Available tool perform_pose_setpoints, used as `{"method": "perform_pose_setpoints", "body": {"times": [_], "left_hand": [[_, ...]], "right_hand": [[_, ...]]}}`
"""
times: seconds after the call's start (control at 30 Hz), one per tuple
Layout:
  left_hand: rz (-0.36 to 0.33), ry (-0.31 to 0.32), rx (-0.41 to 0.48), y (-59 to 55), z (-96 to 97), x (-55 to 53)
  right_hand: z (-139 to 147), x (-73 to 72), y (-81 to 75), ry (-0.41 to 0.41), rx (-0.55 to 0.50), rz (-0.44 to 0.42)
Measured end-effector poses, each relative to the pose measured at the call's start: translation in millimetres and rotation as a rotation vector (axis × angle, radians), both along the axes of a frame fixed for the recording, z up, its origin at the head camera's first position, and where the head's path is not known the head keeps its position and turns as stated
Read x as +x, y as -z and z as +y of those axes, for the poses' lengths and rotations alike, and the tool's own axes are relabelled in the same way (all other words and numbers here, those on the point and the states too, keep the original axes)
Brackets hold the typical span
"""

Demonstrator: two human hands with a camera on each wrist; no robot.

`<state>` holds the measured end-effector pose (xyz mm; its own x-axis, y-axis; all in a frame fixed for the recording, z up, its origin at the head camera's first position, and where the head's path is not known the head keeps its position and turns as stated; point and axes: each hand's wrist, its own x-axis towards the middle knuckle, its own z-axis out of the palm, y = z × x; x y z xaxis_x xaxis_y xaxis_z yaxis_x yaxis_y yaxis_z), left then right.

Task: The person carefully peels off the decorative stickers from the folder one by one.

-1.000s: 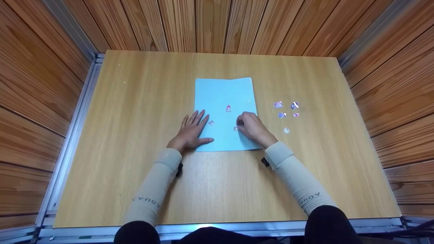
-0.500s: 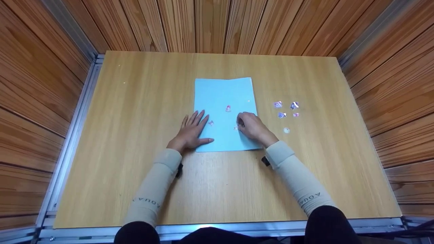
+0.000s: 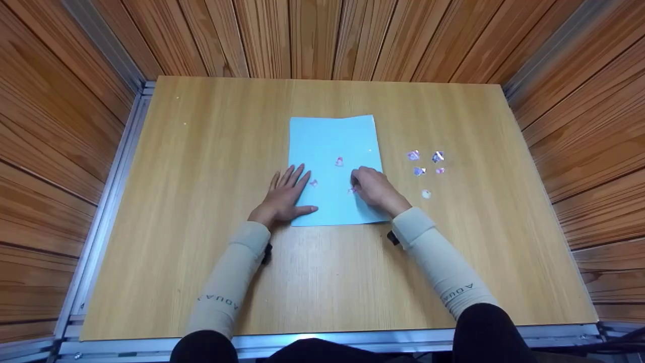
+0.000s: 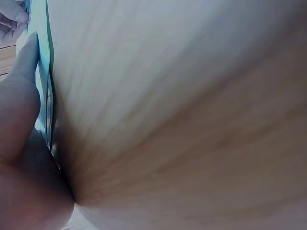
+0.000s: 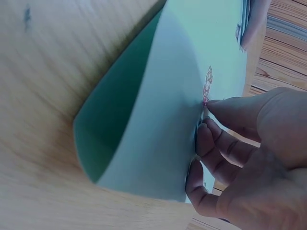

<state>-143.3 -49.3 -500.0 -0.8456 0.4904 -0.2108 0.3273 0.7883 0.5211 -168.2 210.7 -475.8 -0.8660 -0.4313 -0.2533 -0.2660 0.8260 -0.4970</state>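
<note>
A light-blue paper sheet [image 3: 330, 138], apparently folded or layered, lies mid-table, its near right edge bulging up in the right wrist view. My left hand [image 3: 283, 197] rests on its left side, fingers spread and straight. On the right half, my right hand [image 3: 375, 189] has curled fingers, with thumb and index at a small pink sticker [image 5: 207, 86]. The thumb tip touches the sticker's lower end; the fingers partly hide it in the head view. A pink-red sticker [image 3: 339, 161] lies near the sheet's middle. Another small pink sticker [image 3: 314, 183] lies close to my left fingers.
Right of the sheet, several small stickers lie on the wooden table [image 3: 504, 242], among them a shiny purple one [image 3: 413, 155], a silvery one [image 3: 438, 157] and a round white one [image 3: 426, 193]. Wooden plank walls [image 3: 317, 40] enclose the table's back and sides.
My right hand has shifted very slightly, and a little more of the sticker shows beside its fingers. The left hand and the sheet stay where they were.
</note>
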Motion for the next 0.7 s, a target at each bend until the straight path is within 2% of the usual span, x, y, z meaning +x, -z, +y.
{"method": "perform_pose_setpoints", "body": {"times": [0.03, 0.07, 0.1, 0.13, 0.17, 0.27, 0.43, 0.7], "left_hand": [[0.01, 0.024, -0.037, 24.6, -2.7, -11.6], [0.012, 0.047, -0.034, 46.5, -6.9, -22.2], [0.016, 0.079, -0.011, 62.1, -11.0, -29.5], [0.012, 0.077, -0.003, 63.8, -11.2, -30.9], [0.011, 0.079, 0.009, 71.4, -11.7, -34.1], [0.016, 0.066, -0.001, 73.9, -10.6, -34.4], [0.047, 0.058, -0.036, 70.4, -9.4, -30.9], [0.037, 0.064, -0.049, 70.3, -8.9, -31.3]], "right_hand": [[-0.8, -6.7, 16.2, 0.031, 0.05, 0.0], [-2.5, -12.6, 31.3, 0.063, 0.095, 0.003], [-2.5, -17.0, 43.3, 0.097, 0.12, 0.016], [-3.2, -17.0, 44.0, 0.098, 0.134, 0.016], [-1.2, -19.2, 49.2, 0.093, 0.14, 0.02], [2.5, -20.6, 51.8, 0.067, 0.129, 0.006], [6.3, -20.8, 49.2, 0.034, 0.09, -0.003], [6.8, -21.6, 45.6, 0.018, 0.09, -0.017]]}}
